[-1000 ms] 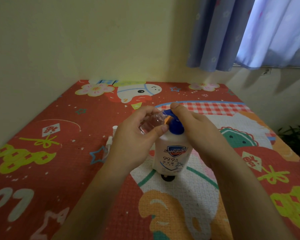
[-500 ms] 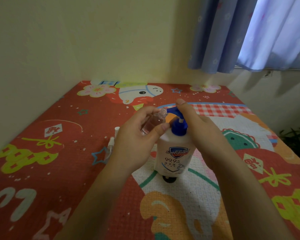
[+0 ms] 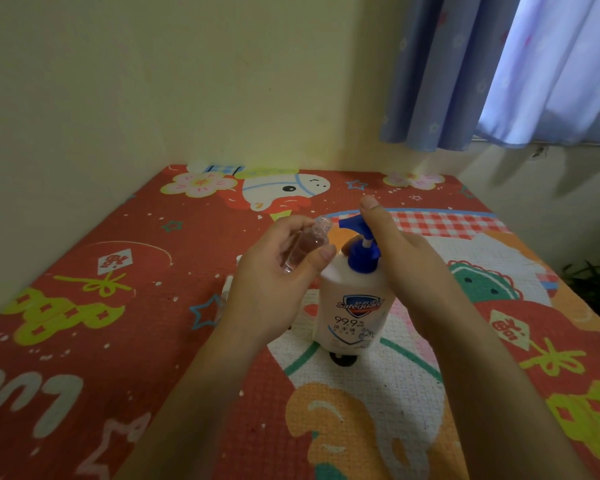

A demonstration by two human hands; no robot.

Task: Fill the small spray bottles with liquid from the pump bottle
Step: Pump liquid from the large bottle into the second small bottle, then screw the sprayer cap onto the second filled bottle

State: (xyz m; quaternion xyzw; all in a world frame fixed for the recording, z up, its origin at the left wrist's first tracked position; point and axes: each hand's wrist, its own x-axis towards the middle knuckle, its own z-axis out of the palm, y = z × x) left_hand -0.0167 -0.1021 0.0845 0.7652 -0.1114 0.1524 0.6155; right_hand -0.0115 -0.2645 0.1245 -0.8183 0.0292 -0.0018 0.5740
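Hands meet over the middle of a bright cartoon mat (image 3: pixel 84 306), red with flowers and stars. The left hand (image 3: pixel 274 289) grips a small clear spray bottle (image 3: pixel 302 245), fingers and thumb curled round it, tilting its open neck toward the blue spout of the pump bottle (image 3: pixel 352 317). That white bottle stands upright on the mat, label facing near, just right of the left hand. The right hand (image 3: pixel 409 258) lies over the blue pump head (image 3: pixel 355 230) with its fingers straight, forefinger pointing far past the nozzle; whether it presses or only rests there I cannot tell. Behind the left hand, part of another small white spray piece (image 3: pixel 227 285) shows on the mat. At far right a blue curtain (image 3: pixel 499 71) hangs by the pale wall (image 3: pixel 153 81).
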